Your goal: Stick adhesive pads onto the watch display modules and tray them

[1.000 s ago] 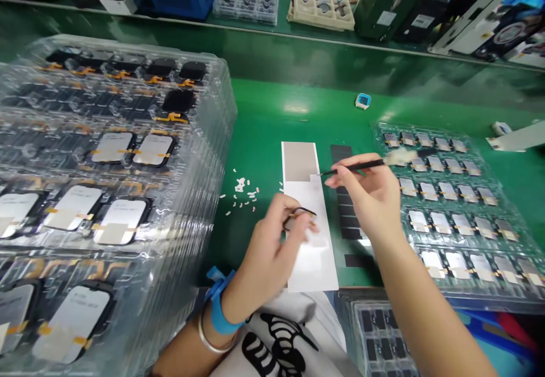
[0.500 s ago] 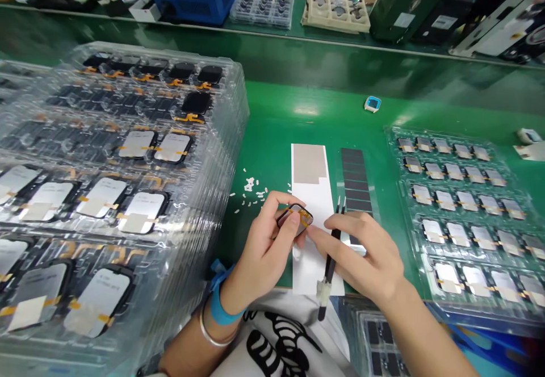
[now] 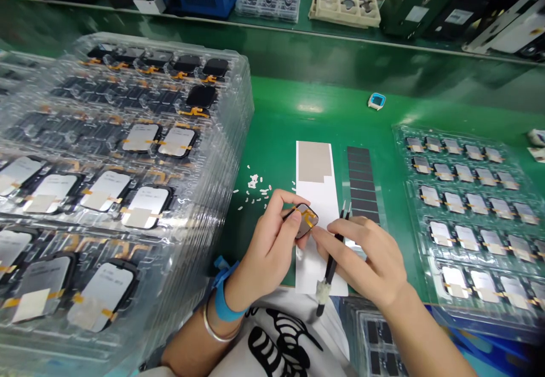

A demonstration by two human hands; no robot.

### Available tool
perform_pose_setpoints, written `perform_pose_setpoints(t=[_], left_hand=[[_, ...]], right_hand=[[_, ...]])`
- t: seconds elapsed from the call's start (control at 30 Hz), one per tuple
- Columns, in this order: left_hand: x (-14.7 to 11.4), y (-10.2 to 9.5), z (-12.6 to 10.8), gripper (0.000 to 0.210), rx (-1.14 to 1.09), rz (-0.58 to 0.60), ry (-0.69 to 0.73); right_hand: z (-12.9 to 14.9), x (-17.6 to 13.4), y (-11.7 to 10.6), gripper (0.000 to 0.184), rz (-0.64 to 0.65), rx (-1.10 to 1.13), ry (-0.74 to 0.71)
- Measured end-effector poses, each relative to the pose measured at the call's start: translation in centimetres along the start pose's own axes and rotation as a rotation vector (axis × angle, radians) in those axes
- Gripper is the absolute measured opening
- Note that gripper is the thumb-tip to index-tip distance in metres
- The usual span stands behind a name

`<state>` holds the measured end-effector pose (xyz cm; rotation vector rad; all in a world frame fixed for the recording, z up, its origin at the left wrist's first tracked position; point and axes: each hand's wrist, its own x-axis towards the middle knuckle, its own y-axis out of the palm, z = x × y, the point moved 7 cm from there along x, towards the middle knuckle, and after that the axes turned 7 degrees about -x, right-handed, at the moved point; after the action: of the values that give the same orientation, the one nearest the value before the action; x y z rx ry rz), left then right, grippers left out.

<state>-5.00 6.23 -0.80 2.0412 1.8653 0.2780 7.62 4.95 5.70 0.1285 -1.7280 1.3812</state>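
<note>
Since a second ago, the right hand (image 3: 366,252) has drawn in beside the left. From here I see white paper (image 3: 321,195) below; my left hand (image 3: 270,246) pinches a small screen (image 3: 305,227) above it; the right, half-curled, grips black tweezers (image 3: 330,266), tips parted.

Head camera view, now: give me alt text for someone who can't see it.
The left hand holds a small rounded black and grey part with orange strips over a white rectangular sheet; the right hand, gripping slim black tweezers, is close beside that part. Clear plastic trays lie left and right on a green worktop.
</note>
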Motion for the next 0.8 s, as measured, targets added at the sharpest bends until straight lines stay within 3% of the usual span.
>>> perform_pose_setpoints(t=[0.3,0.47,0.63,0.8], left_hand=[[0.0,0.3,0.4,0.009,-0.039,0.033,-0.007],[0.2,-0.4,0.2,0.008,0.000,-0.045,0.032],[0.2,-0.4,0.4,0.010,0.075,-0.035,0.018],[0.2,-0.2,0.3,0.012,0.071,-0.035,0.009]], right_hand=[[0.2,0.0,-0.6,0.027,0.094,0.008,-0.031],[0.2,-0.6,-0.2,0.024,0.061,-0.003,-0.064],[-1.5,-0.7,-0.8,0.024,-0.155,0.072,0.169],[-3.3,-0.7,0.4,0.026,-0.129,0.390,0.451]])
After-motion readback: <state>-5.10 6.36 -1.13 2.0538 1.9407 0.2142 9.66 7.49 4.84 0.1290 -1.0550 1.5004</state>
